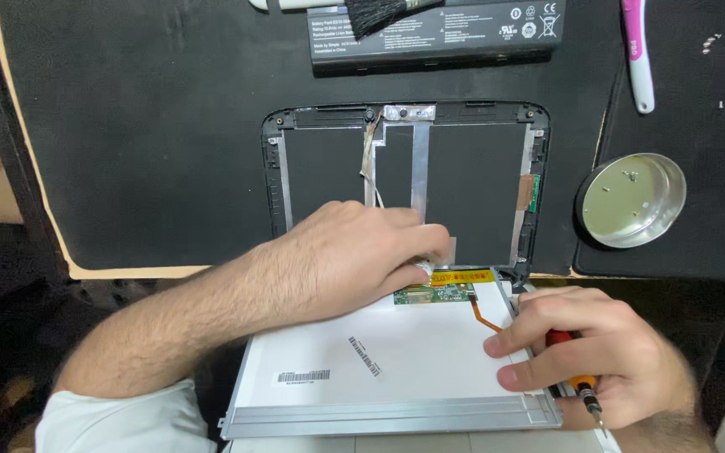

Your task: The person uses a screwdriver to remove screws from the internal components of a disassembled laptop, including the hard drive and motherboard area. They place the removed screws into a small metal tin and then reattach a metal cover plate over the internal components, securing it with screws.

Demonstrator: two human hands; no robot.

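My left hand point(362, 252) pinches the cable point(423, 270) at the screen panel's point(396, 352) twelve o'clock edge; my right hand point(581, 361) grips a screwdriver point(579, 382). Fragile glass, I judge: hold edges.

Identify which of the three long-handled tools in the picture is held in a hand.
The red-and-orange screwdriver, gripped in the right hand beside the panel. The brush and pink-handled tool lie untouched on the mat.
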